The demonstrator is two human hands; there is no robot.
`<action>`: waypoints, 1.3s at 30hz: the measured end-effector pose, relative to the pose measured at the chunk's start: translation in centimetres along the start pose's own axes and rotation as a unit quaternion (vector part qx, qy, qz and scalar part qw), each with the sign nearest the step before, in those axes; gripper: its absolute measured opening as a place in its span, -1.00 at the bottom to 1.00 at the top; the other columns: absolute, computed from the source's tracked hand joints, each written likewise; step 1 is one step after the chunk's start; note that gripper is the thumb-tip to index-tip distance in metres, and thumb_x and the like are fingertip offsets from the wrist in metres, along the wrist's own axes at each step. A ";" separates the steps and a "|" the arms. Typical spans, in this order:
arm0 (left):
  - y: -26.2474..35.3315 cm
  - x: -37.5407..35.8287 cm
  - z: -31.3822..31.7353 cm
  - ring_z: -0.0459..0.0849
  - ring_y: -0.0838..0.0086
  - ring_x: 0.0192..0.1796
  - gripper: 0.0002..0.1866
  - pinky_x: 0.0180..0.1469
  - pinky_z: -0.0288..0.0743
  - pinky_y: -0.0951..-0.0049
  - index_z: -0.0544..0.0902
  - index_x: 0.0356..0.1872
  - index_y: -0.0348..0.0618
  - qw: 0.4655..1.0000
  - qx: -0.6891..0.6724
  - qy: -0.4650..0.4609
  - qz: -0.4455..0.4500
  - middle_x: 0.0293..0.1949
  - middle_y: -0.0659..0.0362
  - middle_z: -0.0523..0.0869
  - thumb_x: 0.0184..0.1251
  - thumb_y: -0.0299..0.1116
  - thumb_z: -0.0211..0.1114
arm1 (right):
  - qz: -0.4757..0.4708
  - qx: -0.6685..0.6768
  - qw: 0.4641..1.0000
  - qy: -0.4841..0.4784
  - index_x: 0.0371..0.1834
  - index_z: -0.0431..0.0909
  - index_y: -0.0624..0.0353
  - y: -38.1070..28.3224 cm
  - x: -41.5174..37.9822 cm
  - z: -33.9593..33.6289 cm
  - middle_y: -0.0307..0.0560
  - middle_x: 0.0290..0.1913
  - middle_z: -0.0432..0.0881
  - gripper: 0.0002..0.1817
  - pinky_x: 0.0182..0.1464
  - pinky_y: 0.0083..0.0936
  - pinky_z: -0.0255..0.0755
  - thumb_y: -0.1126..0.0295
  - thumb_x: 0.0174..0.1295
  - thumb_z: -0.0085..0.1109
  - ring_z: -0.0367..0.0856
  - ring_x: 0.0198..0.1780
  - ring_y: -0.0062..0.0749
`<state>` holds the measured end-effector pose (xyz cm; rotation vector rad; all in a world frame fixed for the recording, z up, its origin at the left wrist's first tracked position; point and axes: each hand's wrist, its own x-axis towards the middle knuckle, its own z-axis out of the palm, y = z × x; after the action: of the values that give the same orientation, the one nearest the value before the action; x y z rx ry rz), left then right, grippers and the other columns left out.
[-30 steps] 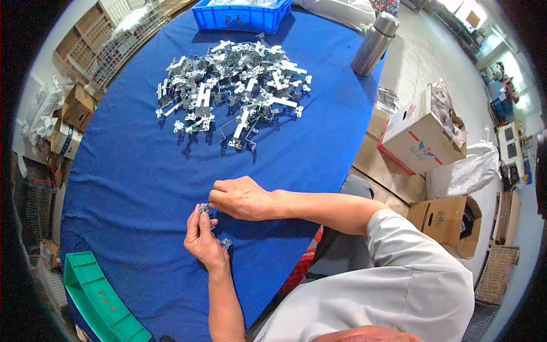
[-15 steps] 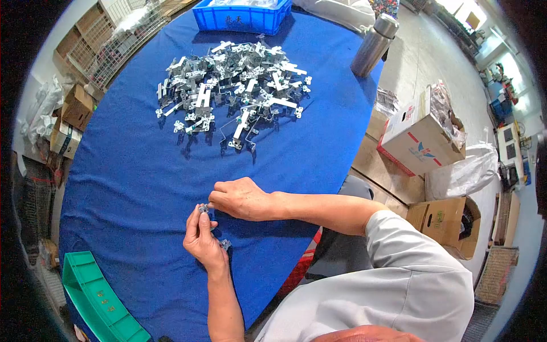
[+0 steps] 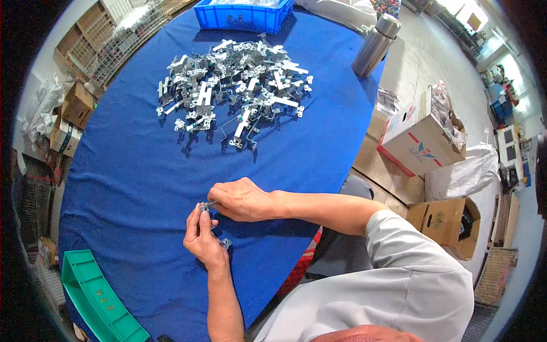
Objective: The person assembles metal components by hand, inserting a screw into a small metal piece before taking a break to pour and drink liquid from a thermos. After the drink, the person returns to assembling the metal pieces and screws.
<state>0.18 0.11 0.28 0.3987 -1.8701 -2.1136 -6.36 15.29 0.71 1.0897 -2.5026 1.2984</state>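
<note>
My left hand (image 3: 203, 239) pinches a small metal bracket part (image 3: 203, 207) between thumb and fingers, just above the blue cloth of the table (image 3: 131, 171). My right hand (image 3: 242, 199) meets it from the right, fingertips closed on the same small part. Another small metal piece (image 3: 227, 243) lies on the cloth by my left wrist. A large heap of silvery metal brackets (image 3: 233, 80) is spread across the far half of the table, well beyond both hands.
A blue plastic bin (image 3: 242, 14) stands at the table's far edge and a steel flask (image 3: 374, 44) at the far right. A green bin (image 3: 97, 299) sits at the near left edge. Cardboard boxes (image 3: 421, 137) and bags crowd the floor to the right.
Both hands stay together near the table's front; my right hand's fingers have shifted slightly on the small part. The view has drifted a little.
</note>
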 end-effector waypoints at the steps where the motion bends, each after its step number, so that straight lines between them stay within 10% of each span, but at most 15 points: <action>1: 0.0 0.0 0.0 0.65 0.62 -0.22 -0.73 -0.26 0.54 0.64 0.67 0.08 -0.40 1.000 -0.001 -0.002 0.001 -0.04 0.10 0.75 0.41 -0.57 0.24 | 0.002 -0.008 1.000 -0.014 -0.28 0.40 0.19 0.1 0.0 0.0 0.02 -0.34 0.54 -0.79 -0.38 -0.08 0.47 0.29 0.33 0.16 0.64 -0.33 0.02; 39: 0.4 -0.2 0.2 0.69 0.51 -0.11 -0.76 -0.18 0.62 0.59 0.68 0.05 -0.41 1.000 -0.003 0.002 -0.004 -0.01 0.05 0.72 0.40 -0.61 0.25 | 0.097 -0.013 0.992 -0.074 -0.29 0.50 0.22 -0.7 0.4 -1.2 0.12 -0.33 0.65 -0.73 -0.32 0.00 0.47 0.22 0.36 0.16 0.66 -0.29 0.13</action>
<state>0.32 0.37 0.74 0.4092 -1.8618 -2.1210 -6.47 15.71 2.09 0.9925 -2.7880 1.2679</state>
